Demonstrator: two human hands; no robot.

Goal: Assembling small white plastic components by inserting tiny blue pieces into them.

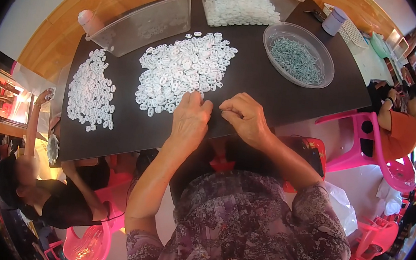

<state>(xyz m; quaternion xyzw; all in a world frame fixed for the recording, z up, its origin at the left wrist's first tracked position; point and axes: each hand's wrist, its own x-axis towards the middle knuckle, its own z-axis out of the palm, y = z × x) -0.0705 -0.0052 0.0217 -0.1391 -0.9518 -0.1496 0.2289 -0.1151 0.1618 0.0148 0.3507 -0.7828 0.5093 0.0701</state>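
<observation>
My left hand (192, 117) is closed at the near edge of a large heap of small white oval plastic pieces with two holes (183, 68). Its fingers curl inward, and what they hold is hidden. Just to the right, my right hand (245, 114) makes a pinch above the dark table; whatever is between its fingertips is too small to make out. The two hands face each other with a narrow gap between them. A second, smaller heap of the same white pieces (91, 90) lies at the left of the table.
Beyond the heaps stand a clear bin (148, 25) and another bin of white pieces (241, 8). A round clear tub of thin grey-green, screw-like pieces (297, 60) sits far right, near a lidded cup (334, 21). People sit left and right; a pink chair (360, 143) stands right.
</observation>
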